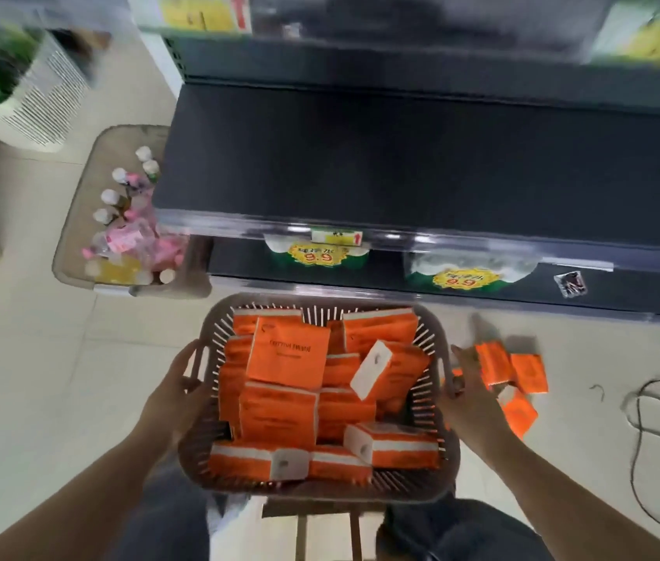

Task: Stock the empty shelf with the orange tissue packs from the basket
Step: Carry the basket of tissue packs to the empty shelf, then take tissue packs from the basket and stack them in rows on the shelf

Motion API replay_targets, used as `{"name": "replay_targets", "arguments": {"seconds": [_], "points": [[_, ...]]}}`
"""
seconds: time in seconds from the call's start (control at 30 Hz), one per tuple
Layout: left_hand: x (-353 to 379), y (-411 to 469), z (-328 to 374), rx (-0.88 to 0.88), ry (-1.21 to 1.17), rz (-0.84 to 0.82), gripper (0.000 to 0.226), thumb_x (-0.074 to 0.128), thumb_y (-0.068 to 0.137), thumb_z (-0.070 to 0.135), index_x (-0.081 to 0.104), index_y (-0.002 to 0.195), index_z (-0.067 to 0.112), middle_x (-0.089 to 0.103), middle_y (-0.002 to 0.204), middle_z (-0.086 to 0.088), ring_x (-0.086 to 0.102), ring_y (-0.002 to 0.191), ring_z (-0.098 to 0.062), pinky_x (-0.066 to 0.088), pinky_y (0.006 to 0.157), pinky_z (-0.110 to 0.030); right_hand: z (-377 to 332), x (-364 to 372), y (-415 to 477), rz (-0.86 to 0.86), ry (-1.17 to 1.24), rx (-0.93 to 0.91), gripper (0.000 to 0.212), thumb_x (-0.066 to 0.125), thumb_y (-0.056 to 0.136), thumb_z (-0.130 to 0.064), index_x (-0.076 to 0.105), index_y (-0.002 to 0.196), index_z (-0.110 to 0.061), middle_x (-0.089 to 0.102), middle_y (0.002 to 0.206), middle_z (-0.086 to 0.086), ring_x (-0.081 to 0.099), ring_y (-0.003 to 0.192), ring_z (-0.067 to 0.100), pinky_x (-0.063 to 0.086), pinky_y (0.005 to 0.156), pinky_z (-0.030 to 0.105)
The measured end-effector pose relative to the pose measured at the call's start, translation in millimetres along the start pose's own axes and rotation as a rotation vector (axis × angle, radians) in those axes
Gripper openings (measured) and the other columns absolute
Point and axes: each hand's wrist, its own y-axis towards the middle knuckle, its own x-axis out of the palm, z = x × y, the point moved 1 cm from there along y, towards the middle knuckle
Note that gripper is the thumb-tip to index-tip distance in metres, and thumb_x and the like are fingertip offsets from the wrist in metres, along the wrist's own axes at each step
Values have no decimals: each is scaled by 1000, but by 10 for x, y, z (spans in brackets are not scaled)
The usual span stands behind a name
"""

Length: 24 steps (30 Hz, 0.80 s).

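A grey slatted basket [437,481] sits in front of me, piled with several orange tissue packs [287,354]. My left hand [174,388] grips the basket's left handle. At the basket's right rim my right hand [472,392] rests, fingers spread over the handle there. A few more orange packs [512,372] lie loose on the floor just right of that hand. The dark empty shelf [421,168] stretches across the view above the basket, with nothing on it.
A lower shelf holds green-and-white rolls [318,253] with yellow 9.9 price tags. A beige tray of bottles and pink packets [125,220] sits on the floor at left. A white crate [36,95] stands far left. A black cable [652,419] loops on the floor at right.
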Motion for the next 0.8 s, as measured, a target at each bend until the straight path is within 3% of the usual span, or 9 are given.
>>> {"name": "replay_targets", "arguments": {"seconds": [0.07, 0.13, 0.2, 0.3, 0.37, 0.47, 0.63, 0.8], "points": [[200, 396, -149, -24, 8, -3, 59, 59, 92, 25, 33, 142, 43, 68, 92, -4, 69, 83, -29, 56, 83, -53, 228, 243, 330, 6, -21, 48, 68, 62, 85, -14, 30, 144, -23, 62, 81, -6, 60, 71, 6, 39, 56, 20], [407, 765, -279, -52, 2, -6, 56, 59, 91, 28, 34, 138, 45, 68, 91, -2, 69, 82, -29, 55, 85, -54, 438, 470, 629, 14, -24, 92, 62, 60, 86, -13, 35, 142, -19, 61, 83, -8, 57, 70, 2, 37, 52, 15], [599, 1074, -414, -82, -4, -2, 59, 62, 82, 37, 37, 135, 46, 69, 89, 1, 70, 79, -27, 54, 87, -53, 644, 665, 901, 24, -27, 127, 55, 58, 86, -13, 40, 137, -17, 61, 83, -8, 59, 70, 6, 39, 50, 18], [857, 1492, -595, -125, -44, 5, 77, 60, 61, 49, 38, 134, 39, 71, 99, -3, 71, 82, -29, 53, 90, -51, 868, 922, 1272, 70, 18, 190, 61, 58, 85, -15, 33, 141, -15, 61, 88, -3, 62, 80, 20, 46, 62, 29], [1009, 1739, -695, -150, -70, 36, 88, 59, 57, 51, 36, 139, 30, 69, 110, -8, 70, 89, -32, 52, 92, -51, 979, 1078, 1472, 100, 50, 216, 66, 60, 84, -17, 29, 143, -15, 58, 87, -4, 62, 81, 22, 48, 65, 32], [1192, 2015, -783, -168, -110, 82, 88, 56, 61, 47, 33, 142, 23, 66, 114, -13, 67, 93, -35, 51, 93, -51, 1101, 1257, 1718, 147, 81, 226, 64, 59, 84, -17, 30, 140, -17, 54, 84, -8, 60, 81, 21, 49, 74, 37], [1366, 2299, -917, -181, -160, 132, 66, 51, 84, 49, 32, 141, 23, 66, 107, -12, 66, 90, -35, 52, 90, -52, 1204, 1508, 1978, 182, 135, 264, 60, 57, 87, -20, 28, 139, -22, 54, 94, -4, 56, 80, 17, 49, 71, 35], [1384, 2520, -1022, -160, -180, 127, 75, 42, 73, 56, 31, 141, 26, 67, 106, -12, 67, 88, -35, 53, 89, -52, 1237, 1658, 2138, 177, 165, 243, 61, 58, 87, -24, 27, 139, -24, 54, 102, 0, 58, 86, 20, 51, 79, 40]]}}
